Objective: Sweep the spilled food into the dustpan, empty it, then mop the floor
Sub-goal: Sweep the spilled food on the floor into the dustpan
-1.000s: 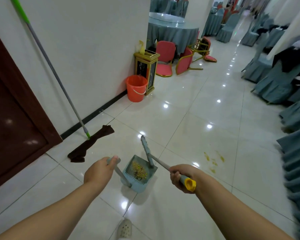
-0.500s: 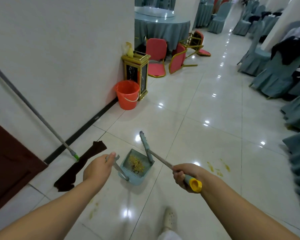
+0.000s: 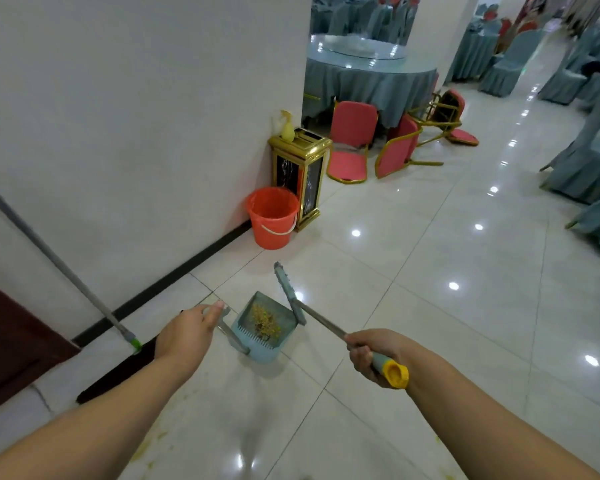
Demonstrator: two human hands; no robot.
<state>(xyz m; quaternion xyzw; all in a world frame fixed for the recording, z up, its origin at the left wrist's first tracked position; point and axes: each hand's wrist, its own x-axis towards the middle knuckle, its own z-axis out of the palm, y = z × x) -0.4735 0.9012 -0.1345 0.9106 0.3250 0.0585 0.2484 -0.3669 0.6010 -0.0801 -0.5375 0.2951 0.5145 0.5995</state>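
My left hand [image 3: 187,332] grips the handle of a light blue dustpan [image 3: 278,310], held above the floor in front of me. Yellowish spilled food [image 3: 264,322] lies piled inside the pan. My right hand [image 3: 374,353] is closed around the broom's metal handle near its yellow end cap; the narrow broom head [image 3: 289,292] hangs over the pan's right edge. A mop [image 3: 66,271] with a grey pole leans on the left wall, its dark cloth on the floor behind my left wrist. Faint yellow smears [image 3: 146,445] mark the tiles under my left forearm.
An orange bucket [image 3: 273,218] stands by the wall ahead, beside a gold-framed bin [image 3: 300,176]. Beyond it are red chairs [image 3: 352,145], some tipped over, and a round table [image 3: 368,71] with grey-blue cloth. Covered chairs [image 3: 582,164] line the right side. A dark door [image 3: 11,344] is at left.
I have walked forward along the wall with dustpan and broom; the bucket and bin are closer, and the floor stain that lay to the right has dropped out of view.
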